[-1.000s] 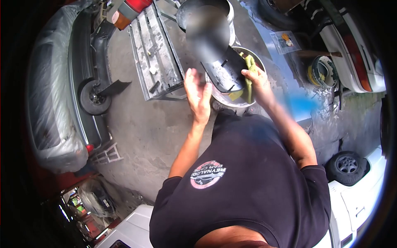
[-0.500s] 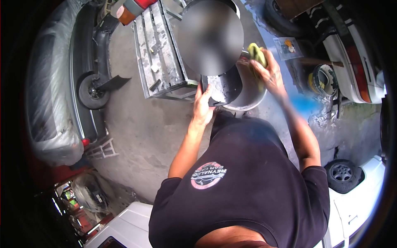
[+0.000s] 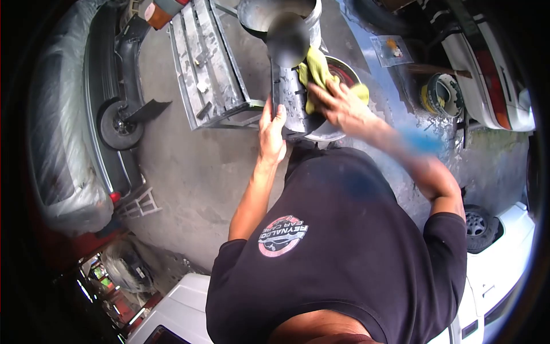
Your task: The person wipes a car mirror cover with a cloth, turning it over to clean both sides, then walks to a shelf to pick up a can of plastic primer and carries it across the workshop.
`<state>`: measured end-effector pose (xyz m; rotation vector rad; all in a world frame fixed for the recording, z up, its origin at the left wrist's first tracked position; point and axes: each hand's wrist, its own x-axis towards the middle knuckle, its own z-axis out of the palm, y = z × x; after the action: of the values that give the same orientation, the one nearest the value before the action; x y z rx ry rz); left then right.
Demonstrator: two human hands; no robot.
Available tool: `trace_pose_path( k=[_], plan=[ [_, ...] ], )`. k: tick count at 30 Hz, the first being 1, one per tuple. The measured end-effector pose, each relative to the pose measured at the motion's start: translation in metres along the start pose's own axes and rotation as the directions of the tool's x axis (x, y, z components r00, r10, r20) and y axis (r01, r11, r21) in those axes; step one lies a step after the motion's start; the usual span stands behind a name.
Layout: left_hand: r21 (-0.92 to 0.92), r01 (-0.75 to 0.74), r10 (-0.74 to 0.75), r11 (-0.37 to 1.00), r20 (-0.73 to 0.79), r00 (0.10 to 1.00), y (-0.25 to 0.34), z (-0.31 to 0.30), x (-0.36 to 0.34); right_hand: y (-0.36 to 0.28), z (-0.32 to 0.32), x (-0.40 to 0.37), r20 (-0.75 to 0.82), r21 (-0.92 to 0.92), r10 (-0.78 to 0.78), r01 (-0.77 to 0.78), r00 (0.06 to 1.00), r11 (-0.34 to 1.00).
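My left hand is closed round the near left edge of a dark, curved panel, its surface wet and shiny. Against the right side of that panel lies a yellow cloth, pressed there by my right hand. The far end of the panel is hidden by a blurred patch. Below the cloth, a round basin shows its rim and a reddish inside. A second basin stands beyond the panel.
A slatted metal bench stands to the left of the panel. Further left are a plastic-covered car and a wheel. On the right are a bucket and a white car.
My right hand has moved left with the yellow cloth, from above the basin onto the panel. The panel is now more upright in view, and the blurred patch has shrunk.
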<state>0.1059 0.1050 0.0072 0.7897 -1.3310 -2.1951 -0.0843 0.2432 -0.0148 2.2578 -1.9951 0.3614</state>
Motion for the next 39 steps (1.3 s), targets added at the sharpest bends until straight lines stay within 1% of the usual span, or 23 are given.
trace_pose_path(
  k=[1,2,4,5,6,8,10,12,13,14,17,18,20,21,22,25,28,30,32,34,36,37,39],
  plan=[
    [-0.08,0.047,-0.045,0.996,0.017,0.999,0.001,-0.002,0.002,-0.006,-0.006,-0.004,0.084,-0.057,-0.042,0.047,0.996,0.997],
    [-0.156,0.093,-0.088,0.983,0.039,0.995,0.003,-0.005,0.004,-0.006,-0.008,-0.005,0.052,0.02,-0.035,0.034,0.998,0.999],
    [-0.19,0.131,-0.118,0.973,0.078,0.99,0.006,-0.008,0.007,0.011,-0.024,0.004,0.198,0.378,0.008,-0.084,0.98,0.922],
    [-0.228,0.171,-0.151,0.958,0.103,0.983,0.007,-0.008,0.009,0.02,-0.034,0.004,0.086,0.552,0.115,-0.143,0.99,0.821],
    [-0.268,0.212,-0.182,0.94,0.133,0.974,0.008,-0.008,0.011,0.027,-0.041,0.01,-0.101,0.668,0.233,-0.107,0.967,0.736],
    [-0.259,0.202,-0.162,0.945,0.167,0.973,0.009,-0.005,0.013,0.032,-0.065,0.02,-0.233,0.696,0.472,-0.192,0.85,0.692],
    [-0.206,0.203,-0.16,0.957,0.208,0.965,0.012,0.003,0.011,0.029,-0.064,0.038,-0.408,0.642,0.536,-0.186,0.739,0.744],
    [-0.189,0.199,-0.158,0.962,0.209,0.965,0.009,0.013,0.008,0.02,-0.031,0.052,-0.354,0.672,0.543,-0.196,0.762,0.714],
    [-0.097,0.111,-0.09,0.989,0.202,0.975,0.008,0.019,0.008,0.027,-0.014,0.059,-0.128,0.125,0.253,-0.237,0.959,0.963],
    [-0.004,0.02,-0.019,1.0,0.202,0.979,0.008,0.022,0.008,0.016,-0.005,0.053,-0.253,0.033,0.21,-0.209,0.944,0.977],
    [0.006,0.032,-0.032,0.999,0.181,0.983,0.01,0.012,0.011,0.001,-0.014,0.052,-0.2,0.014,0.109,-0.108,0.974,0.994],
    [0.056,0.027,-0.036,0.998,0.157,0.987,0.009,0.008,0.006,-0.006,-0.014,0.05,-0.089,0.03,0.081,-0.079,0.993,0.996],
    [-0.119,0.114,-0.09,0.986,0.194,0.977,0.013,0.003,0.005,-0.009,-0.014,0.045,-0.028,0.098,-0.056,0.058,0.998,0.993],
    [-0.157,0.143,-0.106,0.977,0.221,0.969,0.018,0.002,0.006,-0.004,-0.011,0.047,-0.15,0.093,-0.076,0.091,0.986,0.992],
    [-0.192,0.173,-0.123,0.966,0.249,0.961,0.023,0.001,0.006,0.007,-0.012,0.048,-0.169,0.163,-0.057,0.085,0.984,0.983],
    [-0.098,0.236,-0.203,0.967,0.265,0.942,0.031,-0.001,0.008,0.027,-0.025,0.06,-0.256,0.042,0.097,-0.089,0.962,0.995],
    [-0.107,0.248,-0.217,0.963,0.242,0.946,0.033,0.002,0.008,0.019,-0.023,0.065,-0.276,-0.033,0.172,-0.188,0.946,0.982],
    [-0.108,0.234,-0.203,0.966,0.239,0.95,0.031,0.001,0.007,0.003,-0.027,0.059,-0.181,0.057,0.13,-0.121,0.975,0.991],
    [-0.12,0.153,-0.115,0.981,0.272,0.955,0.03,0.0,0.012,-0.012,-0.023,0.054,-0.035,0.001,-0.009,0.009,0.999,1.0],
    [-0.105,0.143,-0.108,0.984,0.284,0.953,0.025,-0.003,0.013,-0.004,-0.019,0.051,-0.032,0.152,-0.116,0.119,0.993,0.981],
    [-0.116,0.172,-0.129,0.978,0.308,0.943,0.022,-0.003,0.012,0.024,-0.037,0.053,-0.039,0.395,-0.083,0.091,0.996,0.914],
    [-0.1,0.167,-0.132,0.981,0.29,0.948,0.021,-0.005,0.014,0.034,-0.056,0.052,-0.247,0.413,0.016,0.091,0.969,0.906],
    [-0.142,0.163,-0.117,0.976,0.287,0.951,0.02,-0.011,0.015,0.041,-0.082,0.047,-0.441,0.521,0.341,-0.073,0.83,0.851]
  ],
)
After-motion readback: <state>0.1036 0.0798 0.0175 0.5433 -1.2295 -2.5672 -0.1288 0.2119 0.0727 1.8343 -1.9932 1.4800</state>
